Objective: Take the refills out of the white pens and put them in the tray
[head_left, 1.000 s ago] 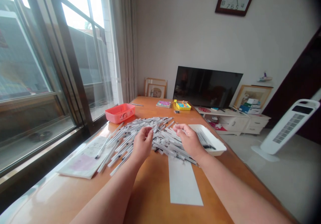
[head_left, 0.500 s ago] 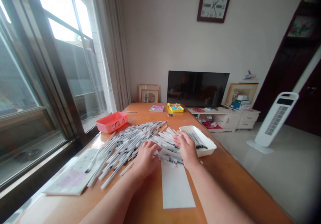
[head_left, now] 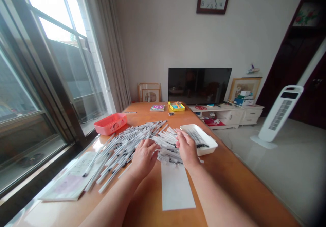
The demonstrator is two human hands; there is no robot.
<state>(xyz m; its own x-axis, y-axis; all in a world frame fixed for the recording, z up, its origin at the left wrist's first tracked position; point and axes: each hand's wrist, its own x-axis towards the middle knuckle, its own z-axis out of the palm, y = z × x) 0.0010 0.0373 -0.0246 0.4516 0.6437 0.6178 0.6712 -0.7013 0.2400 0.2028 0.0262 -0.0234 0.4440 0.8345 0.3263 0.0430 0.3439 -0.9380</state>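
My left hand (head_left: 144, 157) is closed with its fingers curled, thumb and forefinger pressed together, at the near side of a heap of pens (head_left: 127, 145) with whitish barrels and dark ends. Whatever it pinches is too small to make out. My right hand (head_left: 187, 149) is also closed, fingertips together, beside the white tray (head_left: 210, 149); its grip is hidden. Thin dark-tipped refills (head_left: 196, 137) lie in that tray. Between my hands spreads a second heap of pale, see-through tubes (head_left: 166, 142), its near end over a white paper strip (head_left: 177, 189).
A red plastic basket (head_left: 108, 128) stands at the table's left edge. A booklet (head_left: 67, 183) lies front left, with pens across it. Farther back are a pink book (head_left: 157, 108), a yellow box (head_left: 177, 108) and a single pen (head_left: 130, 112). The wooden table's right edge (head_left: 244, 169) runs beside my right forearm.
The view has tilted slightly, shifting everything a little. My right fingers, looser before, have drawn together into a pinch. My left hand has lifted a bit, its fingers more gathered.
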